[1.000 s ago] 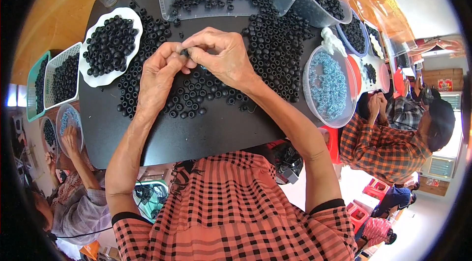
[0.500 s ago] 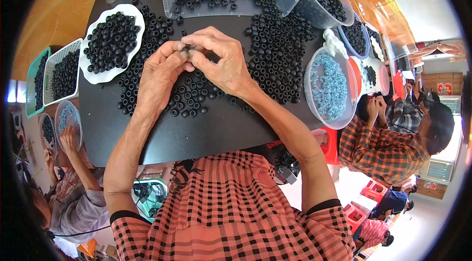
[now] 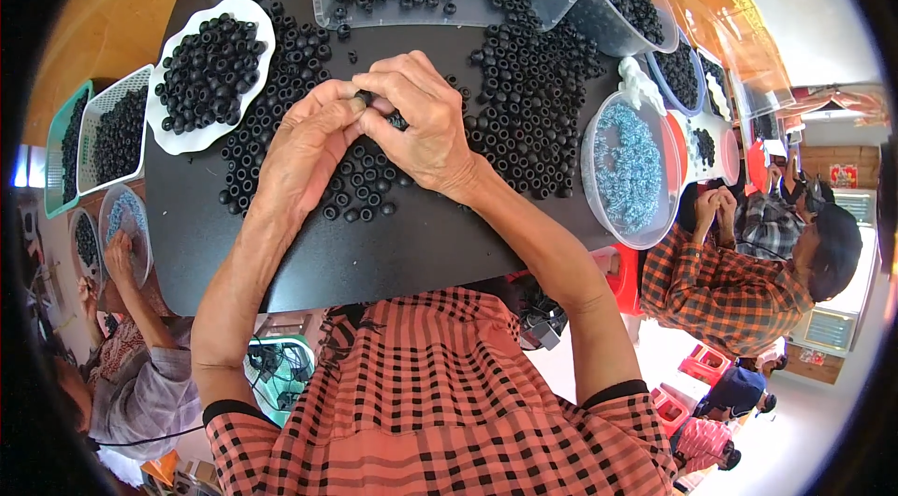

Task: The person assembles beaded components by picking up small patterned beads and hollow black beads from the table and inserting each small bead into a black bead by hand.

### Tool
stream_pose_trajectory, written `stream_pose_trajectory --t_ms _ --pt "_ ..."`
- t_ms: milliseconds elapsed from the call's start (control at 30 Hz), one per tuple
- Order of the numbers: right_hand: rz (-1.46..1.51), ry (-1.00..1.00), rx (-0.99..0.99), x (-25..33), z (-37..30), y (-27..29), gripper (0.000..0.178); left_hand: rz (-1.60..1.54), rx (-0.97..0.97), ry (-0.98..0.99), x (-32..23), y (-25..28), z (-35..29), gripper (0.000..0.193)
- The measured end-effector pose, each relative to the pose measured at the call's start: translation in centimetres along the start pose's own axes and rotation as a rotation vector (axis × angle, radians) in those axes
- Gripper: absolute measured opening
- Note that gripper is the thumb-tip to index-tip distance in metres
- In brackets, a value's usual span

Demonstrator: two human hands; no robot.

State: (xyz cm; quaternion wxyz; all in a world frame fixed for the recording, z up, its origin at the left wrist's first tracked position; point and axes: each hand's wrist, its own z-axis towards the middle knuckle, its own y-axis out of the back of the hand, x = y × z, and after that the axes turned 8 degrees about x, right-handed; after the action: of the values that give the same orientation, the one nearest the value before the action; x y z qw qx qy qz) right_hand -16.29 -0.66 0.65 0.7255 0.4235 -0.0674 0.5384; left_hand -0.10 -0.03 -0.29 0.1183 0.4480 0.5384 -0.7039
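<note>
My left hand [image 3: 304, 145] and my right hand [image 3: 416, 117] meet above the middle of the dark table [image 3: 374, 262]. Fingertips of both pinch a small black bead [image 3: 364, 97] between them. Another dark piece [image 3: 398, 120] shows under the curled fingers of my right hand; whether it is held there I cannot tell. Below my wrists lie loose black beads [image 3: 360, 187], round with a wide hole. More black beads [image 3: 528, 113] spread in a thick layer to the right of my hands, and others lie to the left.
A white scalloped plate [image 3: 265, 47] heaped with black beads stands at left. A clear bin [image 3: 412, 19] of beads is at the far edge. On the right sits a clear tub [image 3: 591, 159] of light-blue pieces. Co-workers sit on both sides, one in an orange checked shirt [image 3: 720, 295].
The bead between my fingertips now shows more plainly, and my right fingers have shifted slightly. On the left, a co-worker's hand has moved a little within a tub of blue pieces.
</note>
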Motion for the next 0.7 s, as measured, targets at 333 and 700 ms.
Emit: stream_pose_trajectory --t_ms 333,700 --pt "-0.041 -0.010 0.061 0.2 -0.1 0.7 0.032 0.014 0.000 0.036 -0.3 -0.4 0.0 0.012" --pt "-0.075 0.023 -0.012 0.6 -0.2 2.0 0.026 0.354 -0.124 -0.116 -0.9 -0.8 0.0 0.024"
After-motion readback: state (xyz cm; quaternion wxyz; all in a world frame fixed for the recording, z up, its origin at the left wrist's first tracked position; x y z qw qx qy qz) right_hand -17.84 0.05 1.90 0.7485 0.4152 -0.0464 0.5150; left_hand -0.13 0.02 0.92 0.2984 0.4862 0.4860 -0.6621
